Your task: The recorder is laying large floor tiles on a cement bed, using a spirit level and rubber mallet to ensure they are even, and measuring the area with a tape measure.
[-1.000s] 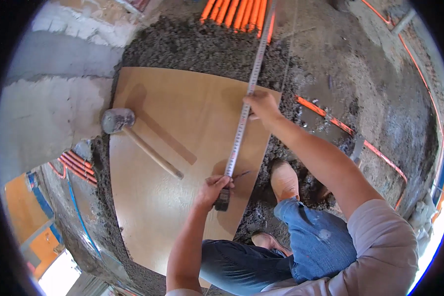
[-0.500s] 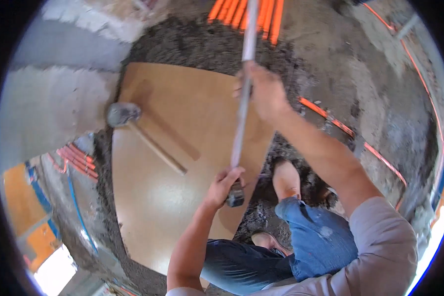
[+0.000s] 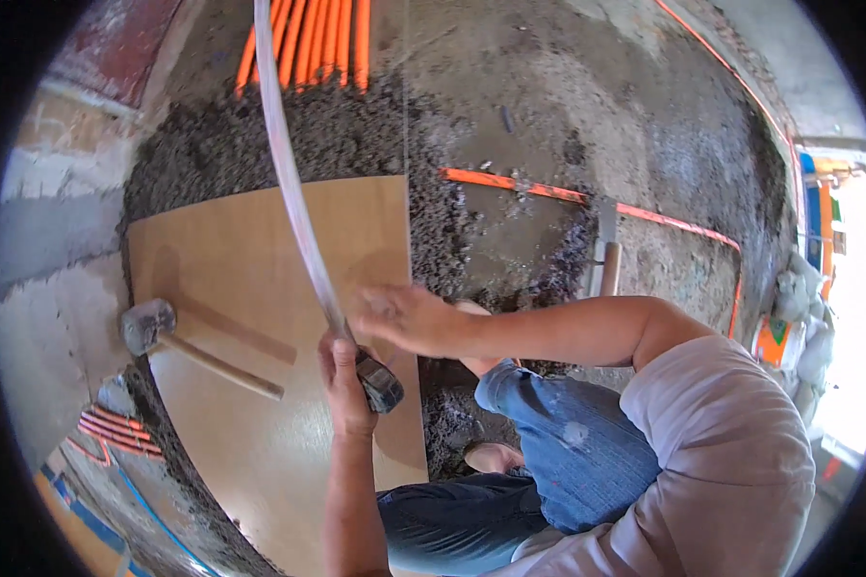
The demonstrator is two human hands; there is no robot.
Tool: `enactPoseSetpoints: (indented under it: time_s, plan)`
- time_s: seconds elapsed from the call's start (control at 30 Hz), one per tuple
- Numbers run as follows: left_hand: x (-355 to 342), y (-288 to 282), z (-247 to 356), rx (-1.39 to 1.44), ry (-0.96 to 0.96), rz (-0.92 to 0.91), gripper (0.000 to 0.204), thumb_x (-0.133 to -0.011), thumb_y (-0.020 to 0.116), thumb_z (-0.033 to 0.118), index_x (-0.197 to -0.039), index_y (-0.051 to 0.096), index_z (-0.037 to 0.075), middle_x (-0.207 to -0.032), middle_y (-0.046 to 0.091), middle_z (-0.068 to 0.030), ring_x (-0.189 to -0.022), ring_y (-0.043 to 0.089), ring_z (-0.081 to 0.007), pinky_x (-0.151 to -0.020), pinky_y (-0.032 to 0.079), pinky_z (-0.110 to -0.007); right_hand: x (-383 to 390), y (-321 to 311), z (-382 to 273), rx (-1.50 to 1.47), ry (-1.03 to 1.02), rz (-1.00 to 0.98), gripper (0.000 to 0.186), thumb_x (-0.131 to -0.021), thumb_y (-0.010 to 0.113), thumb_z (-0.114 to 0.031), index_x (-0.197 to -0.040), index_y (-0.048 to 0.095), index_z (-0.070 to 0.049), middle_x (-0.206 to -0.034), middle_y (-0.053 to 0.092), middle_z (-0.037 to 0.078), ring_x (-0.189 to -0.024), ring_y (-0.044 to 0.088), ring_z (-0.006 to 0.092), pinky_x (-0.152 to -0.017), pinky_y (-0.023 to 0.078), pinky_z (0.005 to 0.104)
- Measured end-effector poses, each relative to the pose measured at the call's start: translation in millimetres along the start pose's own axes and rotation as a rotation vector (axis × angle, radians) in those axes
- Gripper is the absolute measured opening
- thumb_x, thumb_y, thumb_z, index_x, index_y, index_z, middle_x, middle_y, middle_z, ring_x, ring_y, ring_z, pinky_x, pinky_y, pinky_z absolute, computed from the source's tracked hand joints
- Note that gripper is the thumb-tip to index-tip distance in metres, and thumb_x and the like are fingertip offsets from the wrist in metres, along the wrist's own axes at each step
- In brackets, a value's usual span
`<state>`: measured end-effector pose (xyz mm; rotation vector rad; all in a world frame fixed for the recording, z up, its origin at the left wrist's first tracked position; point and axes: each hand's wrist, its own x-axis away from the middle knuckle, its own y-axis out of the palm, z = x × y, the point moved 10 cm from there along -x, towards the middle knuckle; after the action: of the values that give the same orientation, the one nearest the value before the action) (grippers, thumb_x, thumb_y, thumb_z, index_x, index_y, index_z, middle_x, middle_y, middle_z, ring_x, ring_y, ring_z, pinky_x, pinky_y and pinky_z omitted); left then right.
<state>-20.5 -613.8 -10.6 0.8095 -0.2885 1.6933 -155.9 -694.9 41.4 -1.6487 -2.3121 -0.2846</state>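
My left hand is wrapped around a tape measure with a dark case. Its long pale blade runs up and slightly left, out past the top edge of the view. Close by on the right, my right hand is off the blade, its fingers stretched out and partly blurred. Beneath both hands lies a large, glossy beige slab, like a floor tile. A mallet with a grey head and wooden handle rests on the slab's left side.
Coarse dark mortar borders the slab. Orange conduits emerge at the far end; another orange pipe crosses the floor on the right, near a trowel. A rough wall stands left, with more conduits below.
My right hand has let go of the blade and moved down near the left hand. The view has turned, with the slab and mallet now lower left in the picture.
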Motion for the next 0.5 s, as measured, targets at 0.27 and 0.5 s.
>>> enactPoseSetpoints:
  time_s: [0.27, 0.5]
  plan:
    - [-33.6, 68.7, 12.9, -0.143, 0.162, 0.102, 0.051, -0.097, 0.045, 0.036, -0.131, 0.03, 0.002, -0.106, 0.051, -0.0123, -0.093, 0.051, -0.0175, -0.079, 0.047, -0.029, 47.6, -37.1, 13.0, -0.044, 0.32, -0.105, 0.048, -0.079, 0.071, -0.033, -0.11, 0.058, 0.001, -0.092, 0.064, 0.012, -0.08, 0.063, 0.0152, -0.07, 0.051, 0.0282]
    - [-22.1, 106.9, 36.5, -0.483, 0.274, -0.314, 0.046, -0.098, 0.045, 0.03, -0.133, 0.039, 0.002, -0.124, 0.051, -0.0129, -0.105, 0.054, -0.0191, -0.084, 0.047, -0.03, 37.9, -305.2, 67.3, 0.205, 0.052, 0.683, 0.023, -0.087, 0.055, -0.023, -0.087, 0.066, -0.003, -0.082, 0.063, 0.008, -0.066, 0.06, 0.0162, -0.063, 0.051, 0.0302]
